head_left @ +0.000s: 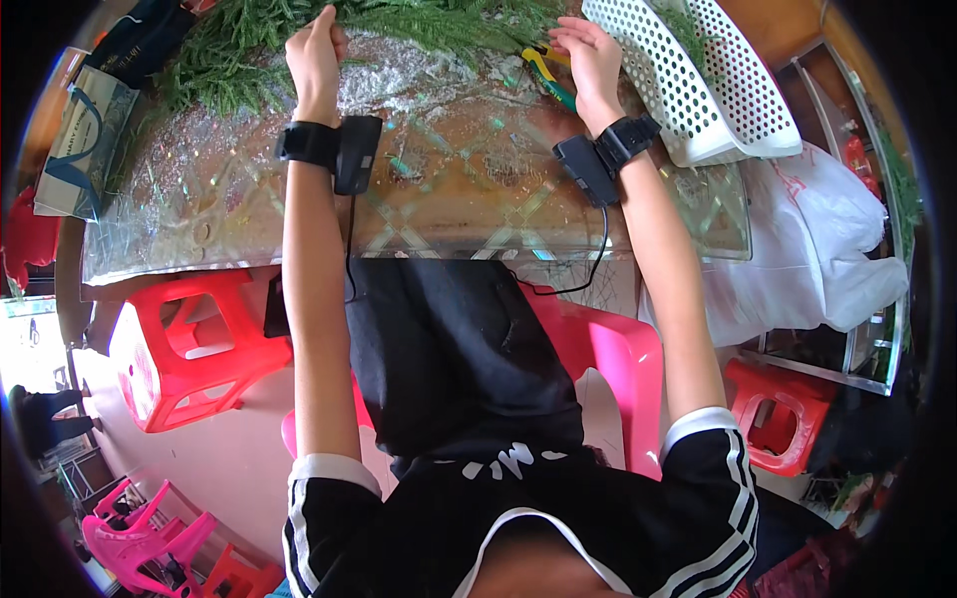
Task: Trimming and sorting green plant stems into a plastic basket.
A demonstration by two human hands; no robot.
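Note:
Green pine-like branches (419, 25) spread along the far side of the table. My left hand (316, 58) is at their near edge with its fingers curled in; whatever they may hold is hidden. Farther right, my right hand (590, 58) hovers with fingers stretched out and nothing visible in them. Just left of that hand lies a pair of pliers (543, 72) with yellow and green handles, partly covered by the hand and wrist. White flakes (409, 78) are scattered on the table between my hands.
A white perforated basket (688, 100) stands on the table's right side, with green sprigs inside. Below it hangs a white plastic bag (807, 249). A paper bag (85, 149) stands at the left edge. Red stools (199, 349) and a pink chair (623, 359) surround me.

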